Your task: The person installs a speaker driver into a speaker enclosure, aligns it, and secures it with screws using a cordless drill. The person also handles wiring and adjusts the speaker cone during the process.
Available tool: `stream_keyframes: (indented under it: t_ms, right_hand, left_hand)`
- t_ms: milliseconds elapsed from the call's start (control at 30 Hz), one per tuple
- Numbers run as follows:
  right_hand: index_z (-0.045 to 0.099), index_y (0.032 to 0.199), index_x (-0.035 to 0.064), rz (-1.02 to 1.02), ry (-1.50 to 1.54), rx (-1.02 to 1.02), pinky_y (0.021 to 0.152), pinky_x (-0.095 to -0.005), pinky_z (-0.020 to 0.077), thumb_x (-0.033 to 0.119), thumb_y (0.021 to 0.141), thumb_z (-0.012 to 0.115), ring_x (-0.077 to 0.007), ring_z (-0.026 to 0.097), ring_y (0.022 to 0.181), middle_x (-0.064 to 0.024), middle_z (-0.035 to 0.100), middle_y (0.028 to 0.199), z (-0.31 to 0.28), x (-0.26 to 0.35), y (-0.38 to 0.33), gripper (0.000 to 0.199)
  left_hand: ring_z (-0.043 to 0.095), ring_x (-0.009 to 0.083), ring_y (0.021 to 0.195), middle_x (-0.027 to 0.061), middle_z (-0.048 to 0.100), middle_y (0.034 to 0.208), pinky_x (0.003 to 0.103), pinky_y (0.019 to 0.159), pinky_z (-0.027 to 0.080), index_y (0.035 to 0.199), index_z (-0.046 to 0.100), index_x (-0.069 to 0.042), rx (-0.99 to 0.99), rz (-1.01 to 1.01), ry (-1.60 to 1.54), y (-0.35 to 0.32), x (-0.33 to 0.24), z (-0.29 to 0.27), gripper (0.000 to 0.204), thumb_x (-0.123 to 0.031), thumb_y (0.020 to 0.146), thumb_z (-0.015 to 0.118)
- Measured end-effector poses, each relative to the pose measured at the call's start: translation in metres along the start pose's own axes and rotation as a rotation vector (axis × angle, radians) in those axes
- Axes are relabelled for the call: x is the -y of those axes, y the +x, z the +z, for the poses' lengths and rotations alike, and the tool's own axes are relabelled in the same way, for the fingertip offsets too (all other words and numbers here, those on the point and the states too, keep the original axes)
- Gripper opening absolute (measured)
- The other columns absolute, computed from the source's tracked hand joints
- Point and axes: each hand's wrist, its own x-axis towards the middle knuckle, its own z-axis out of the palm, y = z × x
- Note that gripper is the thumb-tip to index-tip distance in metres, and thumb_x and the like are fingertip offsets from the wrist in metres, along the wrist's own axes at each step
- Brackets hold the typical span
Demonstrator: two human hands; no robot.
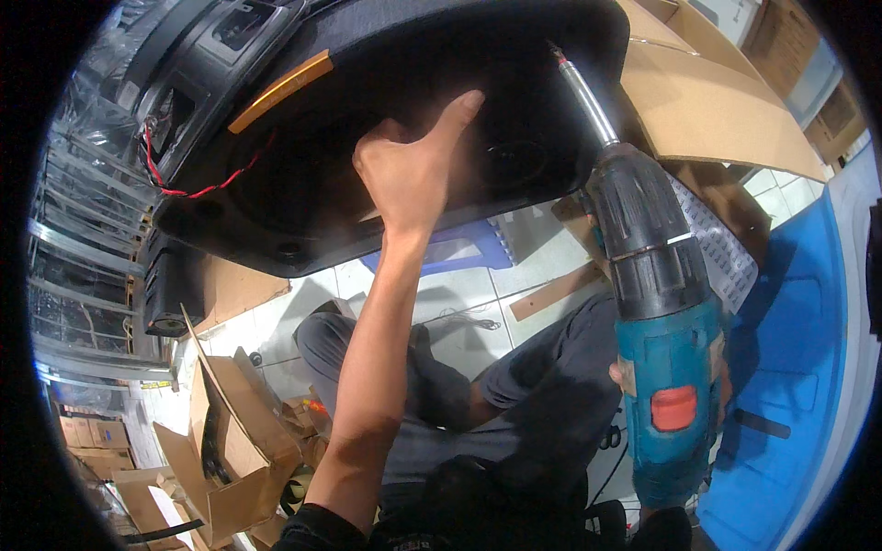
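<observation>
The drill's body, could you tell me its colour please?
Teal drill with a black chuck; head view.

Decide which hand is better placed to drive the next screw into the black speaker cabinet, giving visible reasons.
Probably the right hand: it grips the blue cordless drill, whose bit already touches the black speaker cabinet. The left hand merely steadies the cabinet.
</observation>
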Motion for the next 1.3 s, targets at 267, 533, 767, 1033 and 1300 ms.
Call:
stream_keyframes:
  t_ms: [267, 533, 767, 1033, 1300]
  right_hand:
    - [0.057, 0.131, 0.0072, -0.102, 0.118, -0.271, 0.091, -0.0368, 0.0521, 0.033, 0.082, 0.075, -0.0247, 0.067, 0.1, -0.0114, 0.069, 0.111, 0.027, -0.02, -0.009, 0.058]
    - [0.058, 0.13, 0.0074, -0.111, 0.128, -0.291, 0.089, -0.0367, 0.0526, 0.034, 0.082, 0.075, -0.0243, 0.068, 0.098, -0.011, 0.07, 0.11, 0.028, -0.014, -0.01, 0.057]
    - [0.059, 0.129, 0.0077, -0.111, 0.128, -0.319, 0.088, -0.0365, 0.0531, 0.035, 0.082, 0.075, -0.0239, 0.068, 0.096, -0.0107, 0.07, 0.109, 0.029, -0.012, -0.012, 0.057]
    - [0.059, 0.128, 0.008, -0.11, 0.131, -0.339, 0.086, -0.0364, 0.0536, 0.036, 0.082, 0.075, -0.0235, 0.068, 0.094, -0.0103, 0.07, 0.108, 0.03, -0.009, -0.011, 0.056]
    - [0.06, 0.127, 0.0083, -0.106, 0.132, -0.346, 0.084, -0.0362, 0.0541, 0.038, 0.082, 0.075, -0.0231, 0.068, 0.092, -0.01, 0.071, 0.107, 0.032, -0.009, -0.011, 0.055]
  left_hand:
    - [0.037, 0.0104, 0.051, -0.0031, 0.044, 0.053, 0.029, 0.051, 0.03, 0.048, 0.048, -0.006, -0.008, 0.01, -0.028, -0.001, -0.003, 0.0, 0.061, -0.045, 0.07, 0.089]
    - [0.033, 0.0108, 0.047, -0.0031, 0.04, 0.049, 0.03, 0.048, 0.026, 0.045, 0.044, -0.007, -0.042, 0.093, -0.007, 0.001, 0.0, 0.002, 0.064, -0.047, 0.069, 0.089]
    - [0.034, 0.0105, 0.047, -0.0027, 0.042, 0.048, 0.029, 0.047, 0.027, 0.045, 0.046, -0.007, -0.033, 0.075, -0.034, 0.0, 0.001, 0.002, 0.063, -0.047, 0.069, 0.089]
    - [0.037, 0.0111, 0.046, -0.0015, 0.043, 0.048, 0.028, 0.047, 0.029, 0.046, 0.049, -0.007, -0.027, 0.08, -0.029, 0.0, 0.001, 0.002, 0.062, -0.048, 0.069, 0.089]
    - [0.037, 0.0111, 0.046, -0.0021, 0.043, 0.048, 0.028, 0.048, 0.029, 0.046, 0.049, -0.006, -0.037, 0.106, -0.031, 0.0, 0.001, 0.003, 0.062, -0.047, 0.069, 0.089]
